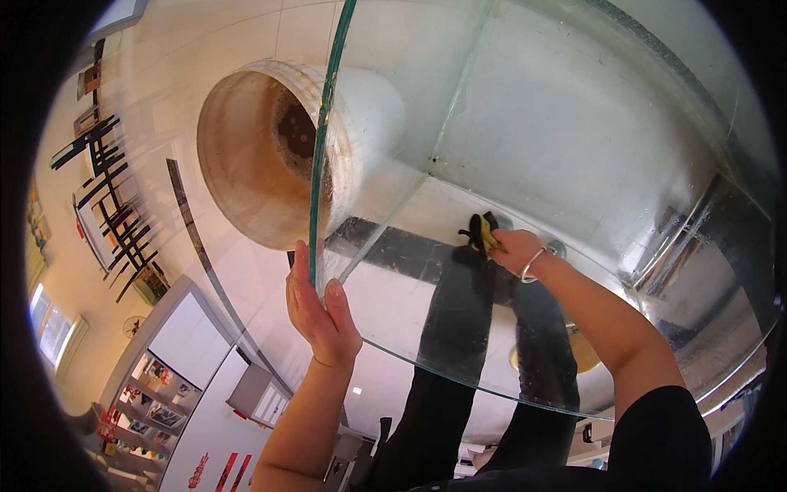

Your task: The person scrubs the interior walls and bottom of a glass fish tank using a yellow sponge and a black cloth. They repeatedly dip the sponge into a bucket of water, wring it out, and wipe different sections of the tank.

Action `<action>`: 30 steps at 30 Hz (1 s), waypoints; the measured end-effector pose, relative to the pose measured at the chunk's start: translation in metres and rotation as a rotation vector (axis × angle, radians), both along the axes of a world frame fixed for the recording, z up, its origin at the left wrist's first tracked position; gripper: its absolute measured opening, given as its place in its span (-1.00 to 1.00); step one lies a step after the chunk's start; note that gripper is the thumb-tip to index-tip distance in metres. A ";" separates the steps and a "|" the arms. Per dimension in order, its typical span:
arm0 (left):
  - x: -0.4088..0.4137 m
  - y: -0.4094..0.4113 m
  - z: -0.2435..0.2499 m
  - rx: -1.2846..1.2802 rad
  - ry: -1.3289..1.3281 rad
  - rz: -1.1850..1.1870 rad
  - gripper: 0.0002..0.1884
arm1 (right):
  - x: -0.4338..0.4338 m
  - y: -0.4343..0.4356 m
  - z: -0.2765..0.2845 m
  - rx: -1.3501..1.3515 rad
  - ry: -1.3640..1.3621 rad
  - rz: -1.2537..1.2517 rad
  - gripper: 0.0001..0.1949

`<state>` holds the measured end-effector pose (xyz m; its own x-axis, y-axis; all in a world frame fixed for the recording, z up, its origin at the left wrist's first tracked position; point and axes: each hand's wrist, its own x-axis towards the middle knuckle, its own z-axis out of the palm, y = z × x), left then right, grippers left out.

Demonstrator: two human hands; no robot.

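A large clear glass tank (553,123) lies open before me. My left hand (323,313) grips the greenish edge of its left glass pane, thumb on one side and fingers on the other. Inside the tank, my right hand (516,249) is closed around a crumpled black and yellow cloth (482,235) near the bottom glass. Beyond the left pane stands a whitish plastic bucket (240,178) with brownish walls and dark, foamy liquid (295,132) in it.
Under the glass run pale floor tiles with a dark band (399,249). My black-trousered legs (458,320) show through the front pane. Black chairs or a rack (114,203) stand far left; a shelving unit (154,406) holds small items at the lower left.
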<state>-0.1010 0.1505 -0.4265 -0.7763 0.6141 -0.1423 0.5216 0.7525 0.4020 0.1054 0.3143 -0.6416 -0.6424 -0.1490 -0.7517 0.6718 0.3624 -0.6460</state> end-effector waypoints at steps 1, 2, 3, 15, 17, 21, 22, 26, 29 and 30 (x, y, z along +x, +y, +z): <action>0.000 0.000 0.000 0.004 -0.003 0.006 -0.47 | -0.011 -0.007 0.000 -0.025 0.061 -0.031 -0.70; -0.001 -0.001 -0.001 0.017 -0.004 0.001 -0.46 | -0.027 -0.016 0.000 -0.049 0.122 -0.068 -0.70; -0.001 -0.001 -0.001 0.026 -0.004 -0.005 -0.46 | -0.053 -0.024 0.002 -0.110 0.139 -0.118 -0.70; 0.004 0.001 0.001 0.008 -0.021 0.078 -0.43 | -0.171 -0.088 0.023 -0.543 -0.429 -1.373 -0.68; 0.005 -0.005 -0.001 0.015 -0.018 0.082 -0.43 | -0.187 -0.061 -0.004 -0.584 -0.683 -1.541 -0.72; 0.003 -0.001 -0.002 0.084 -0.056 0.098 -0.42 | -0.182 -0.055 -0.095 -0.526 -0.631 -1.630 -0.73; 0.004 -0.003 -0.002 0.077 -0.049 0.108 -0.42 | -0.182 -0.057 -0.102 -0.489 -0.663 -1.624 -0.72; 0.001 0.000 -0.007 0.082 -0.044 0.073 -0.43 | -0.167 -0.085 -0.123 -0.267 -0.382 -1.315 -0.66; 0.004 0.002 -0.002 0.049 -0.032 0.074 -0.45 | -0.140 -0.095 -0.060 -0.216 -0.022 -0.985 -0.61; 0.005 0.001 -0.001 0.050 -0.029 0.069 -0.45 | -0.132 -0.091 -0.029 -0.206 0.070 -0.850 -0.61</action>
